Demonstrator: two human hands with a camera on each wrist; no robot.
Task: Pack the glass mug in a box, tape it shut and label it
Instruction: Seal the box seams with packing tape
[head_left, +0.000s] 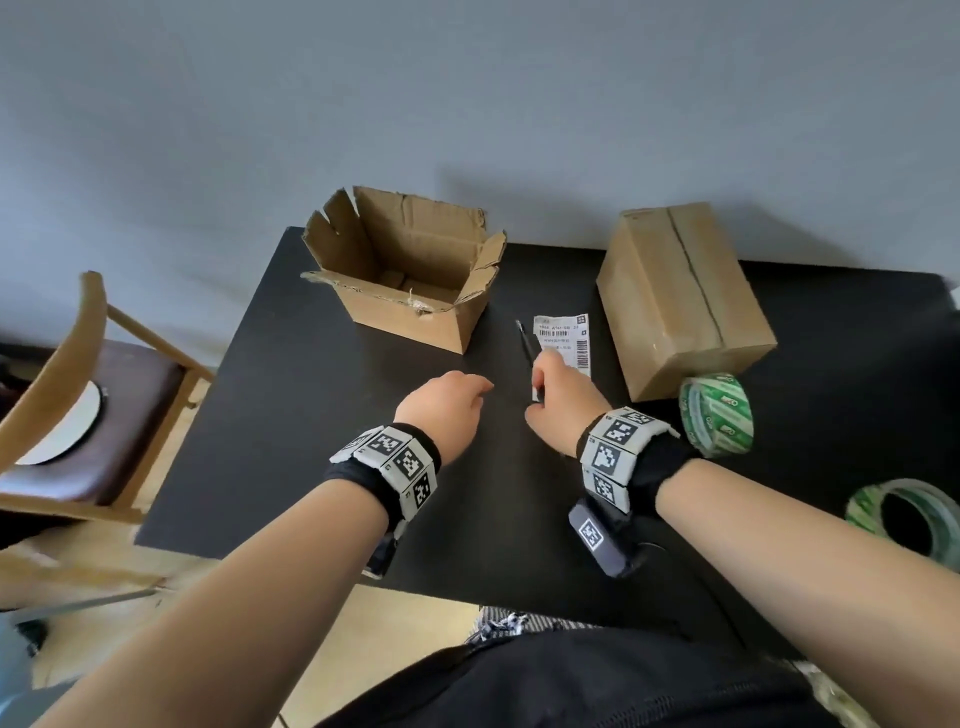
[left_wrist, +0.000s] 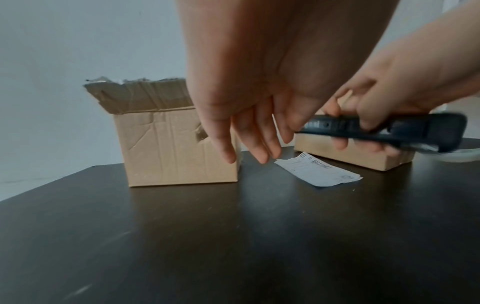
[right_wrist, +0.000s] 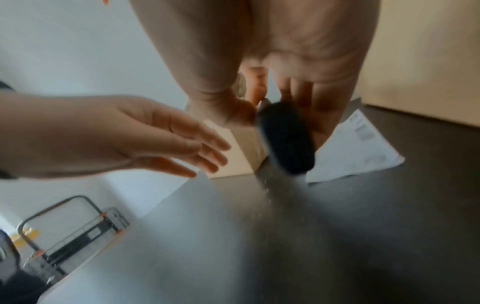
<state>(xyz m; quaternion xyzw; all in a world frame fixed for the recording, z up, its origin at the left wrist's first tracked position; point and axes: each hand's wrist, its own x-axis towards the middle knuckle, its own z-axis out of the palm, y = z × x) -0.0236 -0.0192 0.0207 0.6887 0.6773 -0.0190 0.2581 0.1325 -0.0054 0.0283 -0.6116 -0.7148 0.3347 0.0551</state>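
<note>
My right hand (head_left: 558, 410) grips a black knife (left_wrist: 384, 128) above the dark surface (head_left: 311, 441), over the near end of the label (head_left: 563, 338). My left hand (head_left: 447, 410) hovers beside it, fingers loose and holding nothing. The open box (head_left: 405, 280) stands beyond; I cannot see the mug. A closed box (head_left: 680, 296) and tape rolls (head_left: 717, 413) sit right.

1. You can see barcodes and rows of small print on the label (head_left: 563, 340), but none of it is sharp enough to read.
2. The green tape roll (head_left: 717, 414) carries white lettering, too blurred to read.
3. Your wristbands (head_left: 615, 447) show black-and-white square code markers, no words.
</note>
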